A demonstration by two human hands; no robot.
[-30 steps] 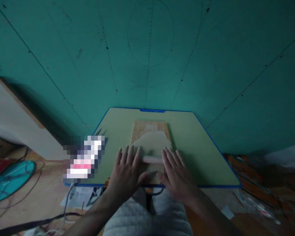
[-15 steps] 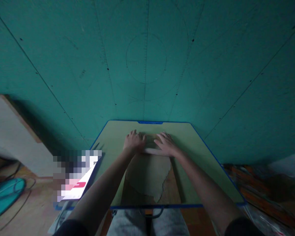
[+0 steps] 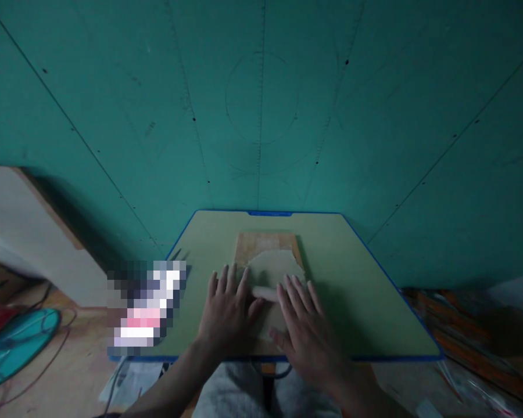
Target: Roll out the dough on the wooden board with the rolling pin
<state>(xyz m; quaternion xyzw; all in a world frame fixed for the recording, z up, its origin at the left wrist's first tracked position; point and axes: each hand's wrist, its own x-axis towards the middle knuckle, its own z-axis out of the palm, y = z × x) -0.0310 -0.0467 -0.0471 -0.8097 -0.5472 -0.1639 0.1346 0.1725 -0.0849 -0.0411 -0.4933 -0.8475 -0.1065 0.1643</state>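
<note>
A thin pale sheet (image 3: 275, 262) with a ragged edge, dough or clay by its look, lies on a wooden board (image 3: 249, 245). Across it rests a pale rolling pin (image 3: 265, 294), its ends hidden by my hands. My left hand (image 3: 227, 307) lies over the pin's left end, palm down, fingers stretched out and apart. On the right end lies my right hand (image 3: 305, 322), also palm down with its fingers extended. Both hands are over the near half of the board and hide part of it.
The board sits on a small blue-edged table (image 3: 366, 307) against a green wall (image 3: 261, 116). At the table's left edge is a pixelated bright screen (image 3: 143, 319). A white panel (image 3: 30, 226) leans on the left; a teal disc (image 3: 21, 345) lies on the floor.
Both hands and the rolling pin have come from the board's far end back toward me. The sheet's far part now shows beyond the pin. My fingers look more stretched out.
</note>
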